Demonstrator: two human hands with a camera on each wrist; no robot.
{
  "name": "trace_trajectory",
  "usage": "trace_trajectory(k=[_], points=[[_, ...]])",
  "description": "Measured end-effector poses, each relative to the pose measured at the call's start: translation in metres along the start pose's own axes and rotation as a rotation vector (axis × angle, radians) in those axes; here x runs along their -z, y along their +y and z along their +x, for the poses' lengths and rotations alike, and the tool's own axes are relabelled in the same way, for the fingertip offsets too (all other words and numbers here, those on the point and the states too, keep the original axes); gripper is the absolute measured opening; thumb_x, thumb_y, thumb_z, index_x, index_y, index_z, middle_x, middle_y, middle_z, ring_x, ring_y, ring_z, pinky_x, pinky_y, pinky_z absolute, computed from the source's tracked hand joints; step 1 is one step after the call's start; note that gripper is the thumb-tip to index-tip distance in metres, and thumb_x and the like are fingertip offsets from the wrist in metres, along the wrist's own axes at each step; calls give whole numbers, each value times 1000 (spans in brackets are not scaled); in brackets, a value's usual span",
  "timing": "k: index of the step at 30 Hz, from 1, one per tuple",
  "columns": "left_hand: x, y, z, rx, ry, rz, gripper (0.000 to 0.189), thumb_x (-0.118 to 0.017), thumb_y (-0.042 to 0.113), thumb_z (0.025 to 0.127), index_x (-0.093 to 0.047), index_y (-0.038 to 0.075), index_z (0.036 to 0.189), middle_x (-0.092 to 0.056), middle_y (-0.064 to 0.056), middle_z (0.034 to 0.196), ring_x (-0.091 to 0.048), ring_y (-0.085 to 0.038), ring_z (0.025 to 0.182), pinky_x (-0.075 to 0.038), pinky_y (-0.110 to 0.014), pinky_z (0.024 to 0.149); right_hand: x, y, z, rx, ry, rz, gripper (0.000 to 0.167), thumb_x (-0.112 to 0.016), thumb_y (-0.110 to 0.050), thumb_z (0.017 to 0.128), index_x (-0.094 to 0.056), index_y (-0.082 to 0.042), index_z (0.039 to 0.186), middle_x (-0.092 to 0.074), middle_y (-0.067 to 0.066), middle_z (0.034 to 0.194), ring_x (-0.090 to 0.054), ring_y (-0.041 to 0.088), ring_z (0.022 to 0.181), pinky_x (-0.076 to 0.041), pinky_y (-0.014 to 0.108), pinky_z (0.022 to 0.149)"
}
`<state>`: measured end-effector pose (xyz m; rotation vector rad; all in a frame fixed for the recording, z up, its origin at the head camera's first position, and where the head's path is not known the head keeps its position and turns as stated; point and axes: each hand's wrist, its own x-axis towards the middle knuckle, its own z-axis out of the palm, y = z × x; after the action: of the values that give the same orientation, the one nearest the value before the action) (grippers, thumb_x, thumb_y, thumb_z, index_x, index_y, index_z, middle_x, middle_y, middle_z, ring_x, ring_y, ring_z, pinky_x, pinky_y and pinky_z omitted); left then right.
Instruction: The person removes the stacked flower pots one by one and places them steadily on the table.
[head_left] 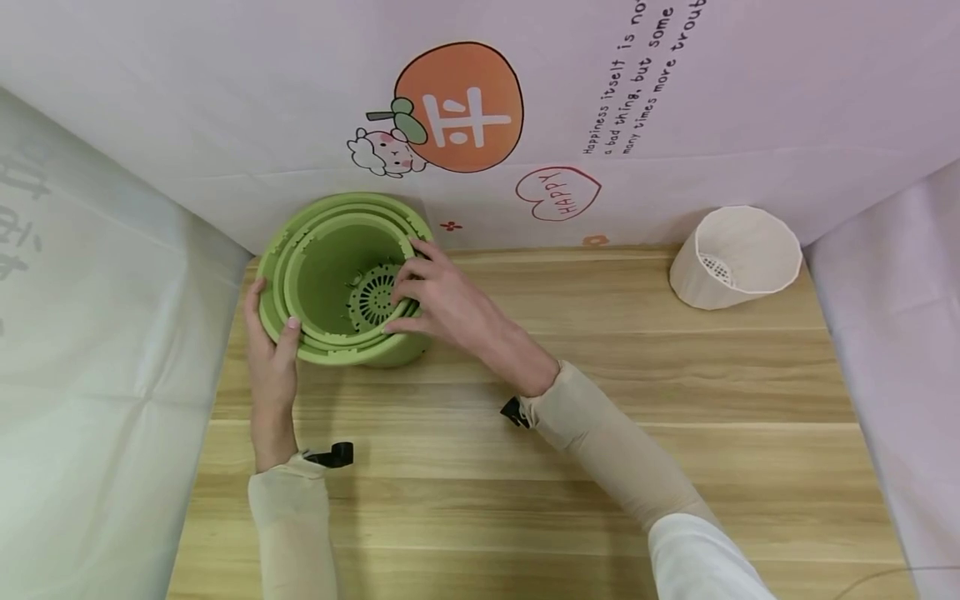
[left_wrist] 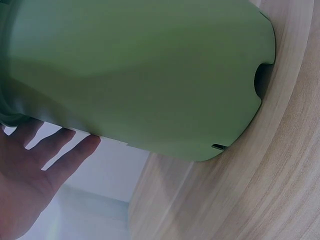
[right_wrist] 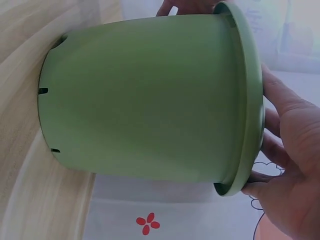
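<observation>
Several green plastic flowerpots stand nested one inside another on the table at the left, the slotted bottom of the innermost pot showing. My left hand grips the left of the stack's rim, thumb on top and fingers along the outer wall, as the left wrist view also shows. At the right side, my right hand grips the innermost pot's rim, with some fingers inside it and the thumb at the near edge. In the right wrist view the outer pot hides the inner ones.
A white pot with a perforated bottom stands at the table's back right. Behind the table rises a printed white cloth wall, near the green stack. Cloth also borders both sides.
</observation>
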<state>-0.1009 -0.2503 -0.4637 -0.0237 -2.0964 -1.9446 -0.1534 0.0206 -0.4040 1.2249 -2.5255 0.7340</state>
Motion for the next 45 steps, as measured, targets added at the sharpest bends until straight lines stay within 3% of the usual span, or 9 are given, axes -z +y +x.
trace_trajectory(k=[7, 19, 30, 45], points=[[0, 0, 1, -18, 7, -9, 63, -55, 9, 96, -30, 13, 153, -34, -15, 153, -47, -36, 131, -49, -26, 103, -7, 4, -4, 36, 74, 1, 35, -75, -44, 83, -77, -10, 90, -70, 3, 100, -64, 16, 104, -19, 41, 124], [0, -1, 0, -20, 10, 31, 63, -52, 9, 94, -32, 14, 153, -37, -14, 152, -52, -29, 125, -49, -24, 102, -17, 7, -8, 86, 196, 19, 33, -74, -41, 85, -75, -9, 89, -69, 4, 98, -65, 17, 101, -23, 45, 122], [-1, 4, 2, 38, 24, 6, 72, -43, -6, 85, -35, 18, 152, -32, -8, 155, -46, -32, 131, -52, -25, 99, -14, 8, -8, 111, 197, 41, 36, -79, -42, 80, -76, -6, 88, -68, 6, 98, -64, 19, 107, -26, 44, 121], [-3, 4, 4, 18, 28, 4, 72, -43, -8, 84, -35, 15, 151, -33, -9, 155, -43, -33, 134, -52, -26, 100, -11, 10, -8, 141, 169, 22, 35, -77, -42, 82, -77, -8, 89, -70, 5, 98, -65, 19, 106, -26, 44, 121]])
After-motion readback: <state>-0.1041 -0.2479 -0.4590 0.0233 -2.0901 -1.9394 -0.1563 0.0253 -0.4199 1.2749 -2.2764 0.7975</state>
